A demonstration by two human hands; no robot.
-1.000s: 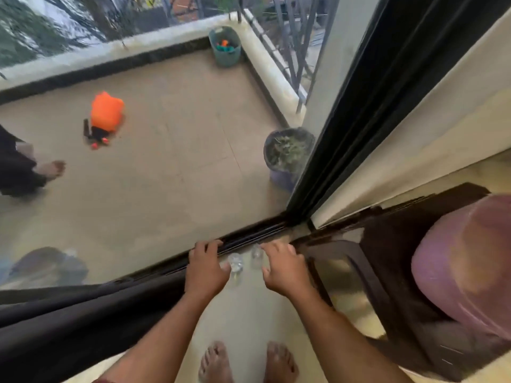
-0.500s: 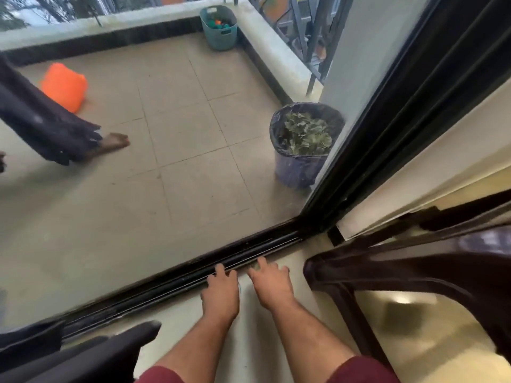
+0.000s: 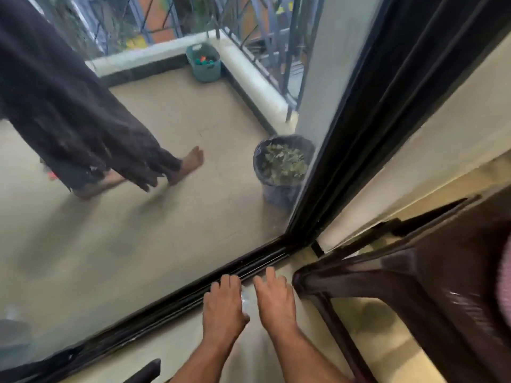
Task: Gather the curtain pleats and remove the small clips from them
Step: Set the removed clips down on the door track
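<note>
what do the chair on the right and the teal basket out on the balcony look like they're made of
Chair: likely moulded plastic, dark brown and glossy; it shows bright highlights and smooth rounded edges.
Teal basket: probably matte plastic, with a moulded handle slot in its wall.

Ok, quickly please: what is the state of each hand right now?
Left hand: open, fingers spread near the door track; a small clear thing lies beside it, not gripped.
Right hand: open, fingers spread, holding nothing.

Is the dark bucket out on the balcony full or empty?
Nearly full. The dark bucket stands upright by the glass door frame, and green leaves fill it almost to the rim.
</note>
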